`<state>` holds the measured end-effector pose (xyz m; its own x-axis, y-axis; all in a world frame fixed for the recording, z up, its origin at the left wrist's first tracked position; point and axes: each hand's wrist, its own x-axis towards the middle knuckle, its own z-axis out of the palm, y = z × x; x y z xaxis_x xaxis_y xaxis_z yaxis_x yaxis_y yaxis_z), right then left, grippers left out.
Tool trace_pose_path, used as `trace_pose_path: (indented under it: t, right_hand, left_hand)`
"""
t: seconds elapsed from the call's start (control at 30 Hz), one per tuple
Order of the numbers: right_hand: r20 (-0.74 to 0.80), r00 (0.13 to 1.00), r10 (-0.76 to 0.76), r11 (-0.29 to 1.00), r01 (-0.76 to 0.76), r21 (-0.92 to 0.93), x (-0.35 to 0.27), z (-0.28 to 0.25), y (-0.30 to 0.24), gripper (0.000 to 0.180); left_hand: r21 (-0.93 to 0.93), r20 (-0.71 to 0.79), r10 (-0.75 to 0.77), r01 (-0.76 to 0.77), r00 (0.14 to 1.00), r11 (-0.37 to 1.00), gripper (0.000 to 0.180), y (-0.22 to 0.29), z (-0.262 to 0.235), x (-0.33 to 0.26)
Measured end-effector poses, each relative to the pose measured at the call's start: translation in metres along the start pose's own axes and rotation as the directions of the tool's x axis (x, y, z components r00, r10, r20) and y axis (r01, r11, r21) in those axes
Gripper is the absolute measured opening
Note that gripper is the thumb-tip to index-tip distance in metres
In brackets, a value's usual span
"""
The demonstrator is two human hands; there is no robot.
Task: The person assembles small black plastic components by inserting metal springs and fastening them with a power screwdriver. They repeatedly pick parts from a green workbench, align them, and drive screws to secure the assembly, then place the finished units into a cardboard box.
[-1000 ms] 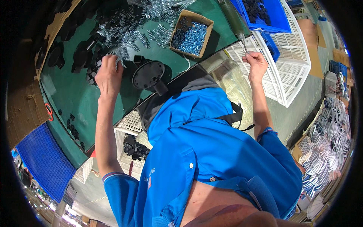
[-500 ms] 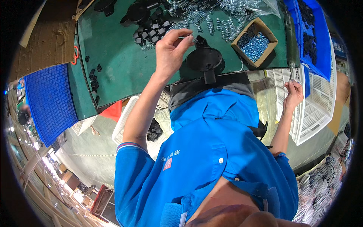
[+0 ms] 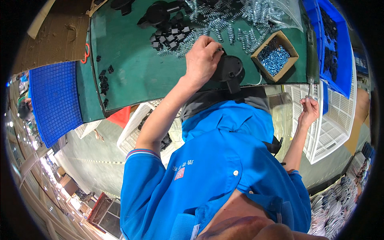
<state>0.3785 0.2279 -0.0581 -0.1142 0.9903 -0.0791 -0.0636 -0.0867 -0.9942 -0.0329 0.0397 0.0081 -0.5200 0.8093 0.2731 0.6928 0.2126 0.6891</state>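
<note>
My left hand [image 3: 202, 60] is closed in a pinch on a small coil spring, mostly hidden by the fingers. It is at the upper arm of a round black plastic part [image 3: 231, 68], which lies near the table's front edge with another arm towards me. My right hand [image 3: 309, 112] is off the front right of the table, fingertips closed round the tip of a thin metal bit [image 3: 310, 89]. That bit belongs to a power screwdriver [image 3: 313, 60] lying along the table's right edge. Whether a screw is also between those fingertips is hidden.
Loose coil springs [image 3: 218, 26] and small black blocks [image 3: 170, 38] lie at the back of the green table [image 3: 132, 60]. A cardboard box [image 3: 294, 60] of screws is right of the black part. Blue bin [image 3: 344, 76], white crate [image 3: 320, 148] and red-handled scissors [image 3: 86, 54] flank them.
My left hand has moved right and slightly down in view, bringing the spring to the black part's upper arm. My right hand stays at the screwdriver bit; the whole view has shifted a little.
</note>
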Motion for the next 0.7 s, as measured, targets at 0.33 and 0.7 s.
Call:
trace_pose_path:
  t: [0.33, 0.7]
  right_hand:
    - [0.003, 1.000, -0.018, 1.000, 0.018, 0.024, -0.002, 0.007, 0.004, 0.007]
    - [-0.048, 0.997, 0.064, 0.989, -0.057, 0.137, -0.001, 0.010, 0.008, 0.007]
  left_hand:
    - [0.111, -0.142, -0.062, 0.078, 0.988, 0.991, 0.026, -0.021, -0.021, -0.012]
    - [0.491, -0.161, 0.198, -0.096, 0.967, 0.866, 0.020, -0.074, -0.041, 0.024]
